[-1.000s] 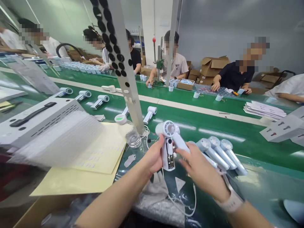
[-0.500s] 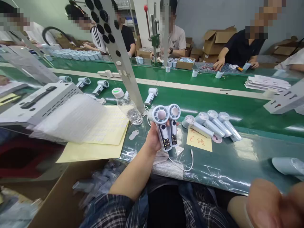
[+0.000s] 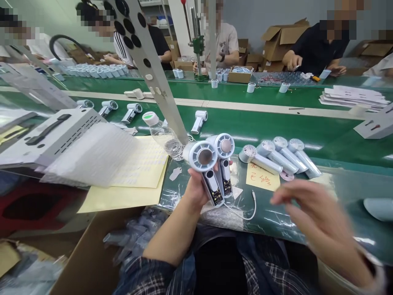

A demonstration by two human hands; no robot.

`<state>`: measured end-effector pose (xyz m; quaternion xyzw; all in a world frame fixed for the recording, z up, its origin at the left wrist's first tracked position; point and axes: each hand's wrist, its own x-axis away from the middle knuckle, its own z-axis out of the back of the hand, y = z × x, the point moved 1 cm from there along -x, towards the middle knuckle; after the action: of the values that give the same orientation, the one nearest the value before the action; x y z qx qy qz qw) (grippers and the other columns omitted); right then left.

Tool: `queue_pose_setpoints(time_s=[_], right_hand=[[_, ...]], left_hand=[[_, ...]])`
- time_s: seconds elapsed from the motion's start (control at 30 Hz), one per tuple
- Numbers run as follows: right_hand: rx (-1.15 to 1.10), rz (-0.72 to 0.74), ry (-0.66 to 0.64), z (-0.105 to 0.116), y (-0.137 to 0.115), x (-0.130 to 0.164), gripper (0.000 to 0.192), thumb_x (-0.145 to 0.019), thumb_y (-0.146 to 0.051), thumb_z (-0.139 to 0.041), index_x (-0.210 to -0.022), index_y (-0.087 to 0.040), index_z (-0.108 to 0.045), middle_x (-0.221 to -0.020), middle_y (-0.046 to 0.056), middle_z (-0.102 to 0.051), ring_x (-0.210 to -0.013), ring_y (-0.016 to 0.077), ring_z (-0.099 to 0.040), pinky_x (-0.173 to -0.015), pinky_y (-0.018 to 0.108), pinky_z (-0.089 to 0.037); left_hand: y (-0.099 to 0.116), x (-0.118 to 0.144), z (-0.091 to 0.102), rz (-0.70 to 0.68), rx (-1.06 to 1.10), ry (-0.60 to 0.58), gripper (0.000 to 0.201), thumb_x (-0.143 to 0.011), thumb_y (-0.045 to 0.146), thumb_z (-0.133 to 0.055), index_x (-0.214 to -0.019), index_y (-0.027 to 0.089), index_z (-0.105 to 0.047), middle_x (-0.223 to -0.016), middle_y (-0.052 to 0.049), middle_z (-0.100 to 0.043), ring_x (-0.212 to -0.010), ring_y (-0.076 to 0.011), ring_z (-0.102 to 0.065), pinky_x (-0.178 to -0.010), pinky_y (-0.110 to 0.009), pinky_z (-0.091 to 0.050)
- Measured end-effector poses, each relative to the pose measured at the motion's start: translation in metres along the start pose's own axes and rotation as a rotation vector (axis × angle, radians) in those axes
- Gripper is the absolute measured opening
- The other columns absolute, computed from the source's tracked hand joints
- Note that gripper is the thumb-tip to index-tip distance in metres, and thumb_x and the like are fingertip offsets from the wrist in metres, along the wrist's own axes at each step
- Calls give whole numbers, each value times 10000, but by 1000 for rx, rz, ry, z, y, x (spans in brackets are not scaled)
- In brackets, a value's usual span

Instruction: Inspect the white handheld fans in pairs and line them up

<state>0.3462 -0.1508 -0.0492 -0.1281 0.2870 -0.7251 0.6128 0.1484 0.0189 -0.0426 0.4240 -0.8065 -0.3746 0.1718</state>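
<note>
My left hand (image 3: 196, 189) grips two light-blue handheld fans (image 3: 203, 156) side by side above the bench edge. Their handles are uncovered at the front, so the circuit boards (image 3: 216, 194) show. Blurred by motion, my right hand (image 3: 319, 209) hovers over the bench to the right with its fingers apart and nothing in them. Beyond it, several plastic-wrapped fans (image 3: 287, 157) lie in a row, partly on a yellow note (image 3: 263, 177) with red handwriting. A white cable (image 3: 252, 207) curls on the bench below the held fans.
A water bottle (image 3: 164, 137) stands by a slanted metal post (image 3: 156, 82). At left are a white machine (image 3: 50, 133) and yellow sheets (image 3: 123, 198). More fans (image 3: 199, 122) lie on the green conveyor (image 3: 260, 119). Co-workers sit across it; below is a cardboard box (image 3: 82, 254).
My right hand has come up from the lower right corner and in over the bench, its fingers now apart. The held fans have shifted slightly, the nearer one closer to me.
</note>
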Motion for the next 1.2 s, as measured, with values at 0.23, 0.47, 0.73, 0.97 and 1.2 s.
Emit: queue_pose_setpoints(time_s=[0.23, 0.47, 0.73, 0.97, 1.2], right_hand=[[148, -126, -117, -64, -20, -13, 189, -982, -243, -461, -795, -243, -492, -865, 126, -665, -818, 284, -658, -706, 394, -493], [-969, -360, -448, -46, -52, -19, 323, -897, -433, -733, -1123, -244, -601, -695, -27, -671, -637, 191, -673, -652, 317, -557], [-900, -178, -144, -69, -70, -14, 352, -1009, -430, -649, -735, -210, -631, -546, -24, -594, -506, 126, -589, -549, 247, -445], [-972, -187, -113, -79, -70, -6, 406, -1073, -536, -553, -824, -219, -601, -593, -32, -572, -520, 126, -568, -536, 239, -456], [-783, -31, -2, -68, -63, -10, 300, -1095, -397, -546, -889, -230, -686, -847, 20, -713, -754, 142, -671, -690, 234, -519]], left_hand=[[-2, 1, 3, -1, 69, 48, 792, -532, 967, -760, -750, 219, -615, -1071, -107, -775, -1377, -433, -618, -995, -487, -634], [-10, -4, -2, -88, 13, 52, 830, -597, 1041, -611, -674, 216, -566, -1067, -107, -773, -1170, -372, -715, -864, -446, -651], [-16, -7, -8, -139, 15, 13, 805, -641, 1028, -594, -671, 224, -608, -951, -105, -748, -1149, -345, -712, -821, -428, -641], [-25, -8, -12, -198, 46, 99, 804, -554, 1016, -677, -619, 216, -633, -917, -85, -748, -1141, -338, -709, -861, -418, -627], [-18, -4, -11, -19, 287, 106, 830, -568, 997, -698, -626, 192, -505, -1148, -90, -740, -973, -240, -714, -790, -365, -607]])
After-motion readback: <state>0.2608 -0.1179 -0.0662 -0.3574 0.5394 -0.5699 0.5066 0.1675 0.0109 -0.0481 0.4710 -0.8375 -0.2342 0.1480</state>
